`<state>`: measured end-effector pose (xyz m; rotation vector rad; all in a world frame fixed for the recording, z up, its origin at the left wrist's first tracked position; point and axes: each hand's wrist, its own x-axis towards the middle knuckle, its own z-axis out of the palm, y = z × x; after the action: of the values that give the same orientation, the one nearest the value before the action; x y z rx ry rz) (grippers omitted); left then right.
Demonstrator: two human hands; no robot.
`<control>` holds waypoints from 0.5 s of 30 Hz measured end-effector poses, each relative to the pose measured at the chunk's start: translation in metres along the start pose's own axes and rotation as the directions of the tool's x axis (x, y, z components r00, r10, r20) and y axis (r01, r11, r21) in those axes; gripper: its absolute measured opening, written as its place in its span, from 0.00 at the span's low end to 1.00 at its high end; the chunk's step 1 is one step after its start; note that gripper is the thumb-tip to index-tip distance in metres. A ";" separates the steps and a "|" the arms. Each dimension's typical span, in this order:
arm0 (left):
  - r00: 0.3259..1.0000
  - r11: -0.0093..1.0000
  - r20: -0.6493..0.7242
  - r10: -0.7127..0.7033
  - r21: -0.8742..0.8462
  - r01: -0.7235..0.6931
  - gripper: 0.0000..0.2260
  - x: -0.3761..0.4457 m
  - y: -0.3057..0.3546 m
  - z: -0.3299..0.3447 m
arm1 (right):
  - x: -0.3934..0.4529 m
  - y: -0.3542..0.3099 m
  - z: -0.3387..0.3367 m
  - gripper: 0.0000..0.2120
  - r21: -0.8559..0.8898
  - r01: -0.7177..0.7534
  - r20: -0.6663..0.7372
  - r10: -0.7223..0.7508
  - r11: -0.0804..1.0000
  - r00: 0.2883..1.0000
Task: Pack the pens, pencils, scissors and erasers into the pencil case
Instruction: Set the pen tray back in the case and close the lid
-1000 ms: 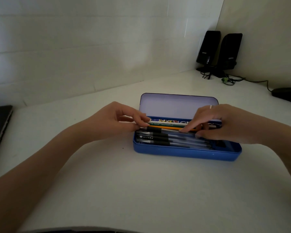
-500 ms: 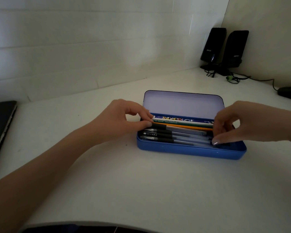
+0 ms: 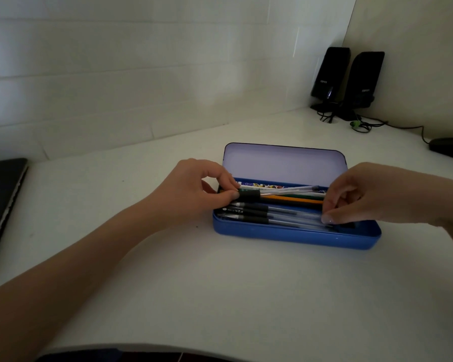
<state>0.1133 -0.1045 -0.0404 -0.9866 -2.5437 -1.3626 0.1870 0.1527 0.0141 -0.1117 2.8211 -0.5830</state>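
Dim, murky, edges wide-angle bowed

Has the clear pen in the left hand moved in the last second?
Yes. The clear pen has tilted, its far end lifted above the pencils in the pencil case.

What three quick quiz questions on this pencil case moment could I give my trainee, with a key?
1. True or false: the lid of the blue pencil case stands open.
2. Which hand lifts a clear pen by its black grip end? A) left hand B) right hand C) neither
3. Fill in: the two black speakers stand in the far ____ corner of the white desk.

Key: 1 true. 2 A; the pen slants up above the pencils, while the right hand's fingertips touch the pens lying in the case. 3 right.
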 end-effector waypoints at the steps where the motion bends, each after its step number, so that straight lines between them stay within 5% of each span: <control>1: 1.000 1.000 0.004 -0.003 -0.003 0.003 0.12 0.000 0.000 0.000 | -0.001 -0.001 -0.001 0.07 0.018 0.003 -0.001 -0.003 1.000 1.000; 9: 0.997 0.999 0.071 -0.030 -0.013 0.031 0.07 0.002 -0.001 -0.009 | -0.005 0.003 -0.013 0.05 0.247 0.073 -0.200 -0.023 0.966 0.980; 15: 0.996 0.999 0.078 -0.045 0.001 0.045 0.03 0.003 0.000 -0.011 | -0.001 0.005 -0.008 0.10 0.266 0.190 -0.198 -0.139 0.945 0.970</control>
<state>0.1082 -0.1113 -0.0331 -1.0085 -2.6374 -1.3630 0.1853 0.1607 0.0191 -0.2549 2.8765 -1.0794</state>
